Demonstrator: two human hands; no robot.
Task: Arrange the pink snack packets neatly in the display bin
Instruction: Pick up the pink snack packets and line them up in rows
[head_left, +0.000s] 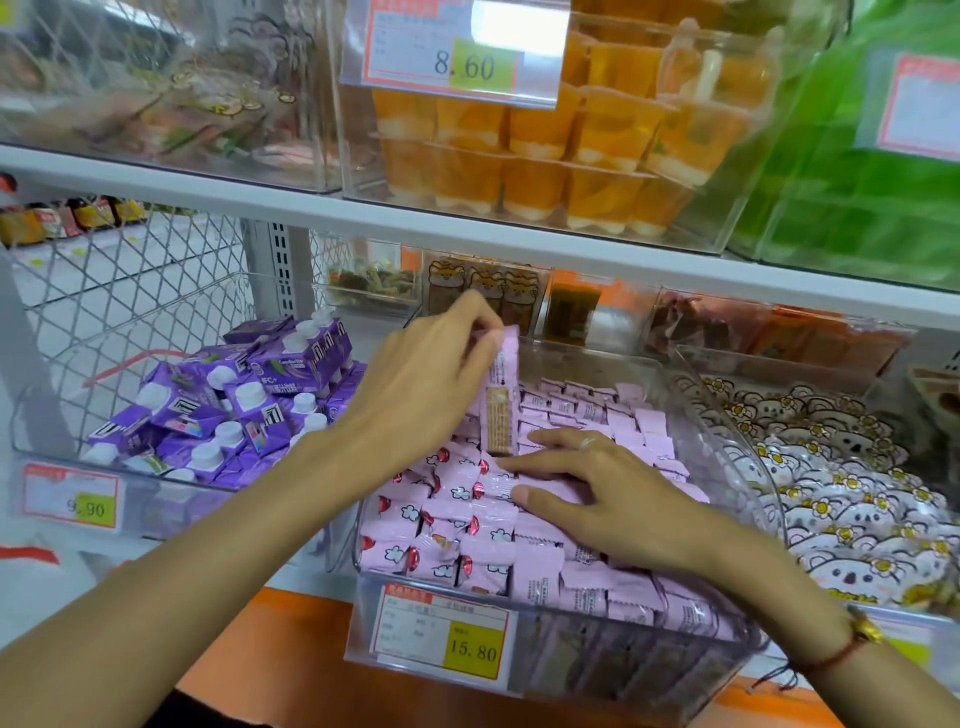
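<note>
The price tag (440, 632) on the near front of the clear display bin (597, 654) reads 15.80. The left tag (70, 496) under the purple cartons (234, 410) reads 9.90. The far upper tag (451, 49), on the bin of orange jelly cups (566, 156), reads 8.60.

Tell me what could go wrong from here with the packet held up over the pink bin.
The left hand pinches one pink packet upright by its top edge; it may slip and land crooked. The right hand presses flat on the packets in the clear bin; lifting it may let that row spring up. Packets by the front wall look heaped and could spill.
</note>
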